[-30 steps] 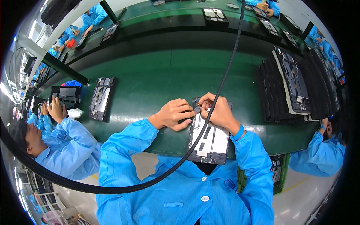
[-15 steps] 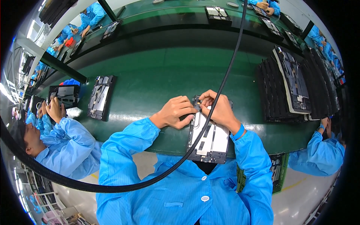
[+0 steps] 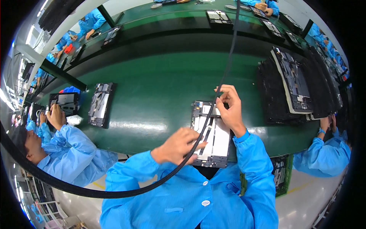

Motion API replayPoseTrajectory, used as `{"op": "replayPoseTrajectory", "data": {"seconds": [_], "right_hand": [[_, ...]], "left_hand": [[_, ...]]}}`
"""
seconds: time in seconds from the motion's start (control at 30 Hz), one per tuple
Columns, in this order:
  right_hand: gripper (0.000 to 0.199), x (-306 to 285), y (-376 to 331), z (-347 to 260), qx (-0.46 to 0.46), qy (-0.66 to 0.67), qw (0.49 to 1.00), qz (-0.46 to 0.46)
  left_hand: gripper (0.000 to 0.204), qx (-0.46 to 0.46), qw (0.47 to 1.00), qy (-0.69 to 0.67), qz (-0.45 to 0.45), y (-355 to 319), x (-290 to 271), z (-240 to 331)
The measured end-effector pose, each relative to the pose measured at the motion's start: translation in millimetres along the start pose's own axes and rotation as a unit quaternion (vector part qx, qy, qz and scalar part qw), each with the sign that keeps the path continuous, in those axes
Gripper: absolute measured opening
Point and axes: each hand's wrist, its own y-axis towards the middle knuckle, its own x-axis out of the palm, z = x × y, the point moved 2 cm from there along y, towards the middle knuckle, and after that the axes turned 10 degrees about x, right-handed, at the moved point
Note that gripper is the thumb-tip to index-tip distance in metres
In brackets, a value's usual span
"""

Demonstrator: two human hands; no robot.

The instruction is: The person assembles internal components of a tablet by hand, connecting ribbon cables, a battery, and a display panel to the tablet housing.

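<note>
An opened tablet-like device [image 3: 220,142], with white panels and dark edges, lies at the near edge of the green table in front of me. My left hand [image 3: 178,145], slightly blurred, is over its lower left part with the fingers apart and nothing visible in them. Above its upper right corner, my right hand [image 3: 231,108] is raised with thumb and fingers curled in a pinch. A black cable crosses the view in front of those fingertips, so anything between them cannot be made out.
Another opened device [image 3: 101,105] lies to the left. At the right stands a stack of black trays [image 3: 272,93] with an opened device [image 3: 292,82] on top. The black cable [image 3: 152,187] loops across the view. Co-workers in blue sit at both sides; a green crate [image 3: 286,175] is below the table.
My left hand has moved down from the device's upper left to its lower part, its fingers spreading. My right hand has lifted up and away from the device's top.
</note>
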Motion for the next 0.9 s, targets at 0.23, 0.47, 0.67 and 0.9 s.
{"op": "replayPoseTrajectory", "data": {"seconds": [0.23,0.47,0.67,0.9], "right_hand": [[0.032,-19.3,-23.5,-65.1,-0.096,-0.129,0.985,0.061],[0.040,-117.9,-45.8,-144.6,-0.231,-0.465,0.820,0.243],[0.068,-200.0,-38.8,-141.1,-0.070,-0.639,0.735,0.215],[0.063,-206.8,-36.7,-157.1,-0.237,-0.757,0.581,0.182]], "left_hand": [[0.075,-0.021,0.979,0.121,-0.161,6.3,12.7,18.5],[0.064,0.009,0.970,0.234,-0.069,27.7,-15.5,-66.4],[0.058,-0.063,0.938,0.333,0.077,59.9,-44.9,-191.9],[0.071,-0.206,0.875,0.261,0.352,43.5,-43.1,-195.1]]}}
